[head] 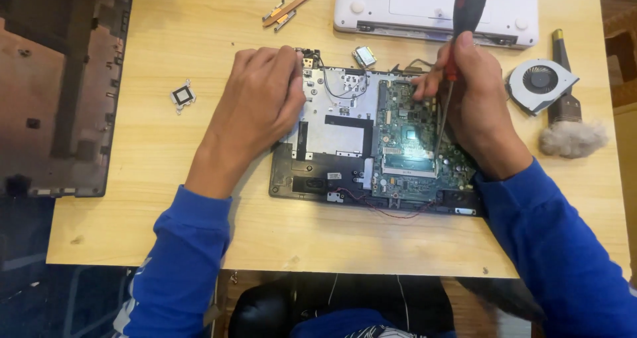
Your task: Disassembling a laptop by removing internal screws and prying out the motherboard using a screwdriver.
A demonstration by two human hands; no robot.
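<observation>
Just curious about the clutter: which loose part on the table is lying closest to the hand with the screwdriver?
The grey cooling fan, just beside the right hand holding the screwdriver. The small square bracket lies far off, past the left hand.

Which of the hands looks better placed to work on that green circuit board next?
The right hand, probably: it grips the screwdriver, whose tip is over the green circuit board. The left hand rests on the laptop base's far left corner, holding no tool.
</observation>
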